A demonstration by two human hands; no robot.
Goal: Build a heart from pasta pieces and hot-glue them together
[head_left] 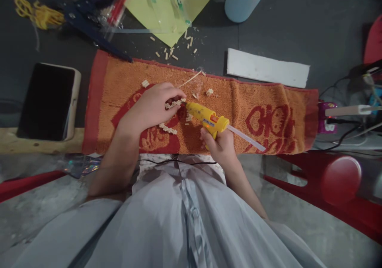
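Observation:
My right hand [220, 144] is wrapped round the handle of a yellow hot glue gun [199, 113]. A translucent glue stick [246, 137] sticks out of its back end. Between the fingertips of my left hand [149, 105] is a short strip of small pale wooden pieces [174, 103]. The gun's dark nozzle is at the strip's right end; whether they touch I cannot tell. A similar strip [168, 129] lies just below on the orange towel [221, 140]. Small clusters of the pieces, one at the upper left [145, 84] and one to the right [209, 92], rest on the towel.
Loose wooden bits [171, 52] lie beyond the towel by a yellow-green sheet [167, 17]. Dark blue pliers [92, 25] and yellow string [41, 14] are at the upper left. A phone [46, 101], white board [267, 67], blue bottle [243, 1] and cables [343, 134] surround the towel.

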